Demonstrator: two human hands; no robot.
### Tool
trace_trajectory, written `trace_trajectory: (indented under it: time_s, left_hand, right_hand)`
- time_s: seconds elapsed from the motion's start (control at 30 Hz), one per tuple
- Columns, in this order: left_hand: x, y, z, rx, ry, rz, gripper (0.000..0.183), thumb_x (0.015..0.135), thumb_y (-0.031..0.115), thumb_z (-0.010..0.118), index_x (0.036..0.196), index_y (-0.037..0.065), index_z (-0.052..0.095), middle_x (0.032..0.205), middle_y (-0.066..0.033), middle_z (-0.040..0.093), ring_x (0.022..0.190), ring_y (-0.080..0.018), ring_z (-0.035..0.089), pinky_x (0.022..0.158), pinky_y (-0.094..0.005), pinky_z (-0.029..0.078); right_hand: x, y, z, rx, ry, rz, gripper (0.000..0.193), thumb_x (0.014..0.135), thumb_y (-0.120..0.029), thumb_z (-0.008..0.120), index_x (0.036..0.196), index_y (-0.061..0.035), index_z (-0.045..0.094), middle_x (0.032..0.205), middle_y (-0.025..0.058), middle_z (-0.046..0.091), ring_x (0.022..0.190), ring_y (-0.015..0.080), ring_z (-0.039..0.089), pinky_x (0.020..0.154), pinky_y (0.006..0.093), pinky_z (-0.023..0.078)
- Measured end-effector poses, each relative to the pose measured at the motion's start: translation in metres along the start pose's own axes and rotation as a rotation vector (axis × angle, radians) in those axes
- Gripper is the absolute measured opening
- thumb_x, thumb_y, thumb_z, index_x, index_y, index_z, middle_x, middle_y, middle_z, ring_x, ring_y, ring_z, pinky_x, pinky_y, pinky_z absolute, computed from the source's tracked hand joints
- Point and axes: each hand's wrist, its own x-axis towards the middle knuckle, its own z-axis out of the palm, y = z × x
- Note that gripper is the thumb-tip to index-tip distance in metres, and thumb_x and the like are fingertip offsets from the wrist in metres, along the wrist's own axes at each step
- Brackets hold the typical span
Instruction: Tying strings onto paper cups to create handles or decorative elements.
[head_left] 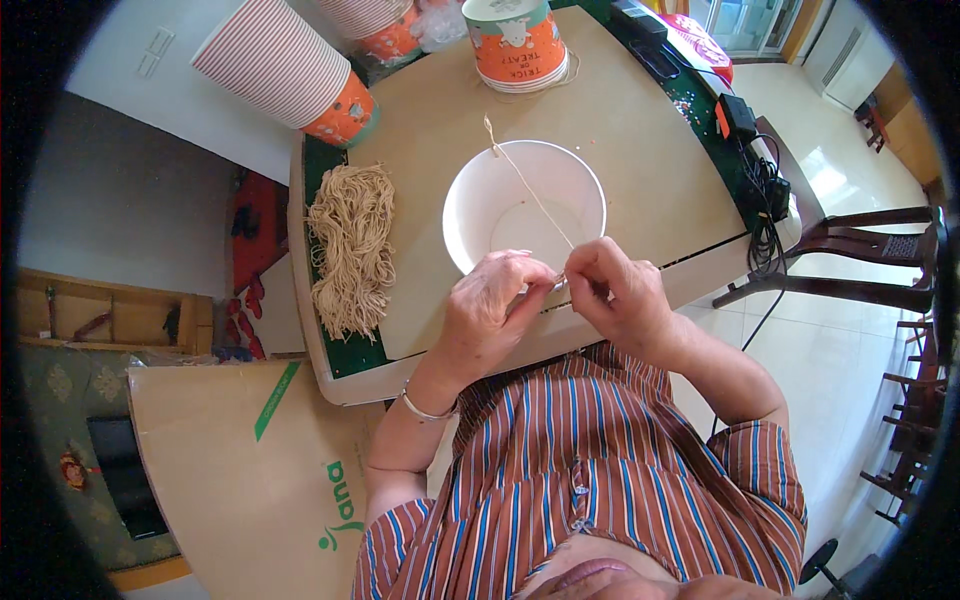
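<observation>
A white paper bucket [470, 215] stands mouth up in front of me on the table. One beige cord [530, 190] runs from a knot at the bucket's far rim, across the mouth, to my fingers. Over the near rim my left hand [490, 305] and my right hand [618, 298] meet, both pinching at the cord's near end. The fingertips hide just how the cord sits there. Left of the bucket lies a thick bundle of beige cords [352, 245].
A tall stack of striped buckets [285, 75] leans at the far left. An orange printed bucket [515, 50] stands at the back. Black adapters and cables [760, 170] line the right edge. A large cardboard box [230, 480] is at lower left, a dark wooden chair [870, 245] at right.
</observation>
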Motion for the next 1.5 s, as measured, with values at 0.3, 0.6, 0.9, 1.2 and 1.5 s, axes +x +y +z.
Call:
trace_trajectory:
  time_s: [0.3, 0.6, 0.9, 1.2, 1.5]
  left_hand:
    - [0.000, 0.000, 0.002, -0.019, 0.016, 0.008, 0.020, 0.083, -0.001, 0.074, 0.098, 0.007, 0.063, 0.093, -0.0081, 0.069, 0.091, -0.0295, 0.069, 0.085, -0.0390, 0.057]
    - [0.007, 0.018, -0.004, 0.017, -0.031, -0.190, 0.016, 0.090, 0.007, 0.073, 0.105, 0.004, 0.068, 0.095, -0.0102, 0.072, 0.086, -0.0209, 0.072, 0.078, -0.0317, 0.057]
    - [0.015, 0.023, -0.004, -0.072, -0.087, -0.235, 0.016, 0.089, 0.006, 0.073, 0.104, 0.003, 0.069, 0.093, -0.0102, 0.072, 0.084, -0.0186, 0.071, 0.077, -0.0306, 0.056]
    - [0.016, 0.022, -0.003, -0.057, -0.085, -0.272, 0.014, 0.086, -0.003, 0.068, 0.099, 0.003, 0.067, 0.090, -0.0099, 0.071, 0.084, -0.0188, 0.071, 0.075, -0.0307, 0.056]
    - [0.018, 0.024, -0.003, -0.043, -0.089, -0.256, 0.014, 0.087, -0.002, 0.069, 0.101, 0.002, 0.068, 0.092, -0.0100, 0.072, 0.085, -0.0182, 0.071, 0.076, -0.0308, 0.057]
  right_hand:
    - [-0.001, 0.004, 0.001, 0.137, 0.040, 0.049, 0.014, 0.093, 0.005, 0.060, 0.103, -0.0007, 0.053, 0.072, 0.0062, 0.066, 0.064, 0.0115, 0.068, 0.057, 0.0246, 0.053]
    - [-0.001, 0.007, -0.002, 0.140, -0.021, 0.080, 0.013, 0.095, 0.006, 0.058, 0.104, -0.0005, 0.051, 0.073, 0.0061, 0.066, 0.065, 0.0100, 0.068, 0.057, 0.0240, 0.052]
    - [-0.002, 0.010, 0.002, 0.158, 0.025, 0.065, 0.020, 0.089, 0.000, 0.066, 0.104, -0.0056, 0.053, 0.074, 0.0100, 0.066, 0.061, 0.0208, 0.068, 0.053, 0.0323, 0.052]
    - [-0.003, 0.011, -0.003, 0.102, -0.007, 0.034, 0.015, 0.093, 0.006, 0.060, 0.104, -0.0006, 0.052, 0.071, 0.0056, 0.065, 0.063, 0.0094, 0.067, 0.055, 0.0243, 0.051]
    - [0.000, 0.008, -0.006, 0.124, 0.032, 0.031, 0.018, 0.090, 0.002, 0.064, 0.104, -0.0048, 0.054, 0.070, 0.0099, 0.065, 0.058, 0.0199, 0.068, 0.051, 0.0314, 0.050]
